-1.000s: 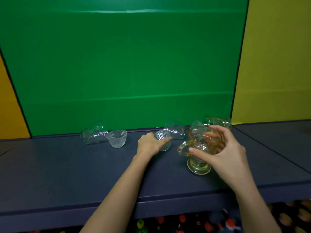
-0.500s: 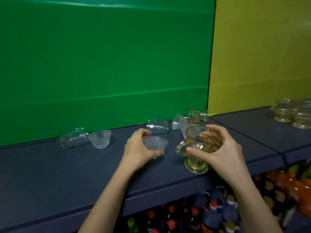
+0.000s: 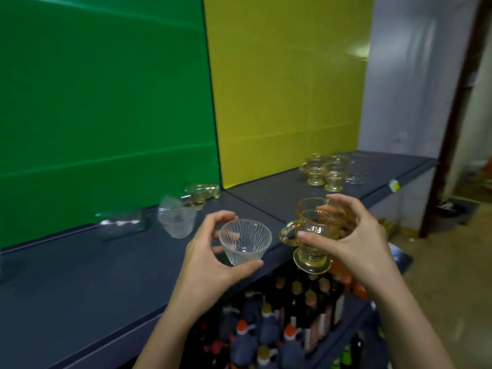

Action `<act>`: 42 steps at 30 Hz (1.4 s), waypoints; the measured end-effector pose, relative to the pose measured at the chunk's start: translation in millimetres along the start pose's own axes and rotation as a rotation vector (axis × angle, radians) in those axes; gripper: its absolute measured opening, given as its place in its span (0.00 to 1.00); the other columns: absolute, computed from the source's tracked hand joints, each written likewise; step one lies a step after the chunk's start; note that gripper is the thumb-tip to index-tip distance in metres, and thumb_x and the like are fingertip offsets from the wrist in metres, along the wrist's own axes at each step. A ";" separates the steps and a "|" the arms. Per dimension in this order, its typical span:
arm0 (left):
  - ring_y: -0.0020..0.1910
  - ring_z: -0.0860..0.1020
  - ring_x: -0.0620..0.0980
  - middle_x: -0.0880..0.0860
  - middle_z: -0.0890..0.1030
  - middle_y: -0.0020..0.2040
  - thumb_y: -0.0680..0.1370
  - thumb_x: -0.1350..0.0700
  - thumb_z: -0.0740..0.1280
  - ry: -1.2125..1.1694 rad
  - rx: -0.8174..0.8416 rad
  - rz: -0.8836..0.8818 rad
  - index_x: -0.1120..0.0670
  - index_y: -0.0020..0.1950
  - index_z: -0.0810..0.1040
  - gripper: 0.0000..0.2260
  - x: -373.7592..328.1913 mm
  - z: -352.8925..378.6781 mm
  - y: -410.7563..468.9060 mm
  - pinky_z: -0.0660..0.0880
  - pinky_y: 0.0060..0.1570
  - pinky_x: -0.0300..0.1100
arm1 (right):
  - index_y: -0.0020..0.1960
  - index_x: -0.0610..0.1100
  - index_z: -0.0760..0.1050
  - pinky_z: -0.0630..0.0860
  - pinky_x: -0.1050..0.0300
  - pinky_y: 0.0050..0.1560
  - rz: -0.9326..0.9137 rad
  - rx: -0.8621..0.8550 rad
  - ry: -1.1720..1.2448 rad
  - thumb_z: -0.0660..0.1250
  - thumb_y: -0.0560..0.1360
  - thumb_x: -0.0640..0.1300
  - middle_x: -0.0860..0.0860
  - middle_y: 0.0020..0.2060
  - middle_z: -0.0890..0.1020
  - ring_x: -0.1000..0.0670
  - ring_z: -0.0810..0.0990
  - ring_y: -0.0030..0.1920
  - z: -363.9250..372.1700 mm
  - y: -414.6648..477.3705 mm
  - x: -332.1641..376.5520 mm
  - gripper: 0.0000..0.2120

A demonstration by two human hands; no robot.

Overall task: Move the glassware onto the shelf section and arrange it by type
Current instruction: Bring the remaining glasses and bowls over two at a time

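Observation:
My left hand (image 3: 206,258) holds a small clear ribbed glass bowl (image 3: 245,242) upright above the front edge of the dark blue shelf (image 3: 80,283). My right hand (image 3: 356,239) grips an amber footed glass mug (image 3: 310,235) with a handle, lifted off the shelf just right of the bowl. On the green-backed section lie a clear tumbler on its side (image 3: 122,222), a clear ribbed cup (image 3: 177,219) and a tipped amber mug (image 3: 202,193). On the yellow-backed section (image 3: 266,195) stands a group of amber mugs (image 3: 322,173) with clear glasses (image 3: 355,166) beside them.
A lower shelf under my hands is packed with several capped bottles (image 3: 266,331). Green (image 3: 106,102) and yellow (image 3: 287,89) panels back the shelf. A white wall and brown door frame (image 3: 450,145) stand at the right, with tan floor (image 3: 452,275) beyond.
Both hands have lifted their glassware off the shelf and carried it rightward. The view has swung right, showing the yellow section's group of glasses.

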State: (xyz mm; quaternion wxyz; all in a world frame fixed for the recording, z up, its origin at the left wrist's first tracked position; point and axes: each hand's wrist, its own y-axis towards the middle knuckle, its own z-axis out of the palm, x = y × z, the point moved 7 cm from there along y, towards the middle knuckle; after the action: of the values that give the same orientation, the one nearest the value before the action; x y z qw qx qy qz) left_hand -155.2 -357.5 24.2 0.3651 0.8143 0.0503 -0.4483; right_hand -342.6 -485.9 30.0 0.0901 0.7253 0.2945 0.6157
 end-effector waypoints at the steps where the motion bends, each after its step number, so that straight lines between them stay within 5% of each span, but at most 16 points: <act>1: 0.52 0.78 0.39 0.42 0.78 0.55 0.54 0.47 0.78 -0.016 0.020 0.000 0.44 0.54 0.72 0.30 -0.7 19.3 4.9 0.74 0.49 0.31 | 0.49 0.62 0.72 0.76 0.57 0.55 0.004 -0.017 -0.010 0.77 0.45 0.60 0.57 0.48 0.82 0.55 0.81 0.51 -17.2 5.8 -8.2 0.34; 9: 0.50 0.78 0.37 0.42 0.78 0.55 0.56 0.52 0.78 -0.103 0.048 -0.016 0.44 0.54 0.71 0.30 -10.9 168.1 46.3 0.76 0.48 0.32 | 0.53 0.60 0.71 0.77 0.49 0.58 0.010 -0.025 -0.079 0.77 0.45 0.61 0.56 0.49 0.82 0.53 0.80 0.53 -133.4 69.7 -71.8 0.38; 15: 0.50 0.79 0.38 0.43 0.78 0.55 0.55 0.53 0.80 -0.112 -0.029 -0.053 0.43 0.54 0.71 0.31 -6.6 234.1 77.2 0.76 0.47 0.32 | 0.58 0.56 0.71 0.77 0.52 0.58 -0.010 0.049 -0.103 0.80 0.52 0.52 0.57 0.49 0.81 0.54 0.79 0.54 -176.7 129.0 -111.4 0.37; 19: 0.49 0.78 0.34 0.43 0.77 0.55 0.59 0.61 0.80 -0.065 -0.086 -0.049 0.47 0.55 0.72 0.30 -2.4 252.3 99.5 0.74 0.43 0.27 | 0.62 0.50 0.69 0.75 0.56 0.58 0.011 0.112 -0.033 0.81 0.55 0.47 0.55 0.52 0.80 0.54 0.79 0.55 -172.8 170.1 -132.4 0.38; 34: 0.50 0.79 0.38 0.42 0.79 0.53 0.51 0.44 0.76 0.096 -0.264 -0.075 0.43 0.54 0.73 0.33 21.9 268.4 165.3 0.75 0.48 0.31 | 0.62 0.48 0.68 0.72 0.53 0.65 0.017 0.290 0.128 0.81 0.56 0.46 0.57 0.50 0.79 0.56 0.77 0.56 -106.8 274.3 -193.8 0.39; 42: 0.50 0.79 0.37 0.38 0.79 0.52 0.49 0.47 0.79 0.132 -0.304 -0.119 0.44 0.53 0.74 0.34 23.3 272.2 169.3 0.73 0.46 0.26 | 0.63 0.50 0.69 0.72 0.61 0.60 -0.002 0.411 0.144 0.80 0.57 0.47 0.56 0.52 0.79 0.57 0.77 0.55 -85.5 292.5 -205.2 0.38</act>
State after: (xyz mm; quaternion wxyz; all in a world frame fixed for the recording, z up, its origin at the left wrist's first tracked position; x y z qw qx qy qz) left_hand -260.9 -660.7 9.2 0.4525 0.7732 0.1895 -0.4019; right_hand -345.1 -853.2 21.2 -0.0803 0.6822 0.4201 0.5930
